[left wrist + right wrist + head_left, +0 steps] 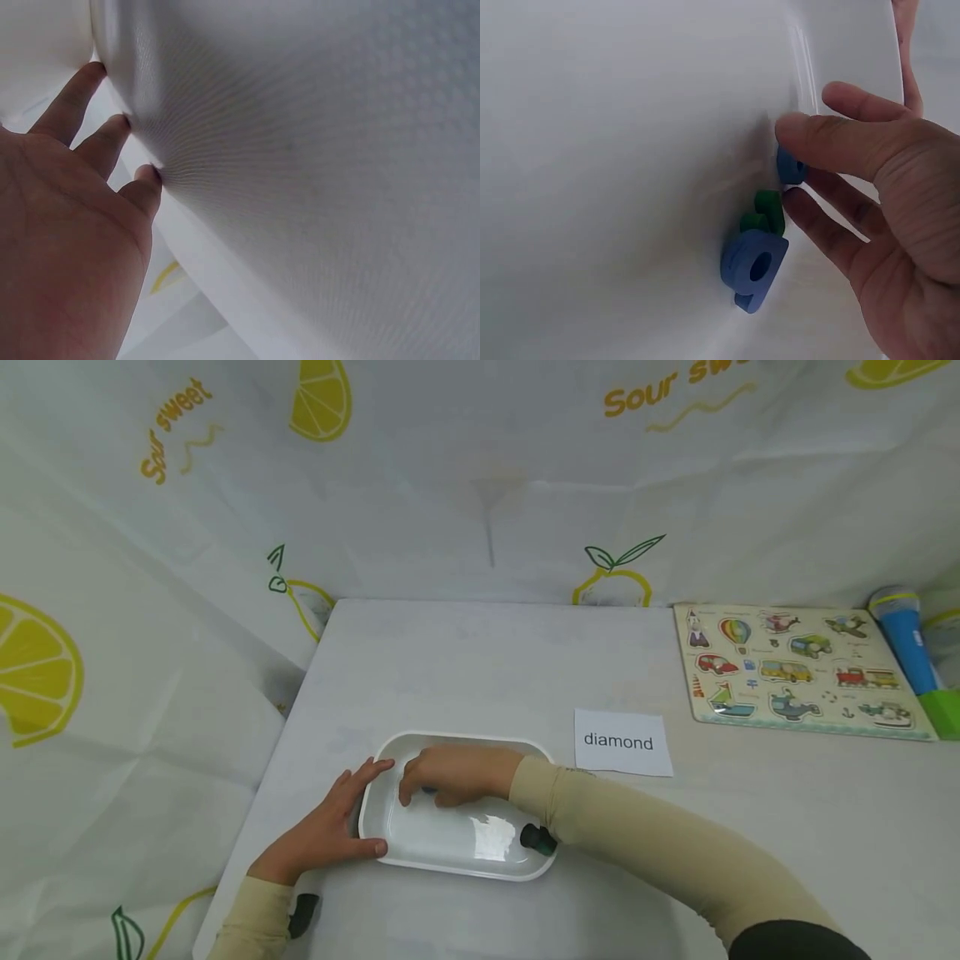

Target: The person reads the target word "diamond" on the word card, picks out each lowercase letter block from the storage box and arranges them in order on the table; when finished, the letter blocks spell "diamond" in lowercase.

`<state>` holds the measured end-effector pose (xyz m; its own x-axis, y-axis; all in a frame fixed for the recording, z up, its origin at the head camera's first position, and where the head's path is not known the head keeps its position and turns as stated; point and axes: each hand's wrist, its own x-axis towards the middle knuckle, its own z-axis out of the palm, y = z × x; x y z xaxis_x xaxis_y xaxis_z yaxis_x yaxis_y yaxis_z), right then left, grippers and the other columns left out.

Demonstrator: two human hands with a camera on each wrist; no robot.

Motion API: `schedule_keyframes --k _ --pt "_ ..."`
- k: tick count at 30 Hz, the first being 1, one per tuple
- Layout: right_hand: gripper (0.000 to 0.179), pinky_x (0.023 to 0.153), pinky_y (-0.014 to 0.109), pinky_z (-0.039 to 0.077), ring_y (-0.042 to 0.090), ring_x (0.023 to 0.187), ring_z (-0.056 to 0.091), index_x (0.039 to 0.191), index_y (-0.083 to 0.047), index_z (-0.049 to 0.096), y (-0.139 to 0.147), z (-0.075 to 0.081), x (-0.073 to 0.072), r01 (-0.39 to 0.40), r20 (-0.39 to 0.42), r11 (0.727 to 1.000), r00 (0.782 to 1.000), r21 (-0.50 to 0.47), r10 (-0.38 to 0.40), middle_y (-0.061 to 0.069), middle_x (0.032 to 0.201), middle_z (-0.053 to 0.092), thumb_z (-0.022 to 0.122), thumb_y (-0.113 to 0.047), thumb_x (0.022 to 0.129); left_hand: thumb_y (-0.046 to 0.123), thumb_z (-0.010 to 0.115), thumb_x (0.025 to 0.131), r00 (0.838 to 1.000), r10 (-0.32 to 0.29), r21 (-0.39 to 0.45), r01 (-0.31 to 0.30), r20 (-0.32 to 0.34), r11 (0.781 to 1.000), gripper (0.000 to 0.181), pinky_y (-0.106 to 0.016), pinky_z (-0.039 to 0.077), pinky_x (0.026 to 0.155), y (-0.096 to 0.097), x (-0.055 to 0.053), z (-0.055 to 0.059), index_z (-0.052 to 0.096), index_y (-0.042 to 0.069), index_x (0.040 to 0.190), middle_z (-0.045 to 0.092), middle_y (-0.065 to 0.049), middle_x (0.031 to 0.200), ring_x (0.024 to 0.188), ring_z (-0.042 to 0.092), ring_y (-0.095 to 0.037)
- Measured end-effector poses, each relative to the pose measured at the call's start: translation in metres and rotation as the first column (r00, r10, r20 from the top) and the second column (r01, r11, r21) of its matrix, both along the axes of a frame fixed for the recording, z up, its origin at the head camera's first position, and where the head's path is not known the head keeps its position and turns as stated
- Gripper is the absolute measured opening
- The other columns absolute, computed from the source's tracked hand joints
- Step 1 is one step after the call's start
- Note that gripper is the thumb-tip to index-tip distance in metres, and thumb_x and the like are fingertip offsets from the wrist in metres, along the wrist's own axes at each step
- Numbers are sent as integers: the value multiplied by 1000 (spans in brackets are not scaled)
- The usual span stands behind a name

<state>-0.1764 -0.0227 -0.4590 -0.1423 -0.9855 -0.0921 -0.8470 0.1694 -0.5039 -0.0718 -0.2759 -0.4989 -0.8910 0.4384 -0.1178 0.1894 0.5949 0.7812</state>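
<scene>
A white oblong tray [457, 870] lies on the table, with my left hand [330, 822] at its left end. The thumb and fingers of that hand are spread and fairly straight, fingertips at the rim. Inside the tray, my right hand [457, 772] reaches down near the left end. In the right wrist view, its thumb and fingertips pinch a small blue letter piece [790, 168] low by the tray wall. Beside it lie a green letter piece [771, 214] and a blue letter piece with a round hole [751, 266]. From the head, hand and forearm mostly hide these pieces.
A white card [622, 743] printed "diamond" lies right of the tray. Farther right is a picture puzzle board [802, 668] of vehicles, with a blue toy microphone [906, 639] and a green block [941, 712] beside it. A lemon-print cloth [450, 510] hangs behind the table.
</scene>
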Motion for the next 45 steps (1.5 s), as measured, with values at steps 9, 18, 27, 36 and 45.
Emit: schedule_keyframes --k 9,18,27,36,45 --pt "34 79 16 43 14 87 58 108 -19 74 -8 -6 5 -21 -147 1000 989 -12 19 -5 95 61 75 4 83 37 89 74 1000 -5 -12 4 -30 1000 103 -72 12 112 1 1 -1 30 32 158 26 -21 163 149 12 -51" --pt "34 73 13 42 6 82 54 111 -20 71 -1 18 14 35 -110 996 994 85 -25 -8 94 58 75 3 86 37 89 74 999 -8 -12 7 -43 1000 103 -70 12 113 1 2 -1 30 31 158 28 -20 162 148 13 -51" --pt "26 81 18 52 -1 90 61 119 -16 70 88 106 17 216 153 971 968 -101 -199 -14 101 68 73 -8 94 41 89 74 1000 28 -44 -28 2 999 103 -74 20 110 1 2 -1 29 36 158 23 -22 164 147 10 -53" --pt "42 70 23 57 -1 86 65 122 -20 71 215 125 36 525 91 819 850 -233 -519 -20 101 69 82 -5 84 38 89 74 999 34 -29 -34 1 999 102 -73 16 111 -1 2 5 29 35 157 24 -23 163 147 7 -54" --pt "45 76 24 58 4 86 63 119 -19 72 278 79 73 803 16 587 591 -101 -806 -16 98 67 86 -5 79 35 90 73 1000 22 -1 -22 16 1000 104 -71 13 113 2 2 1 29 35 158 23 -20 164 149 6 -50"
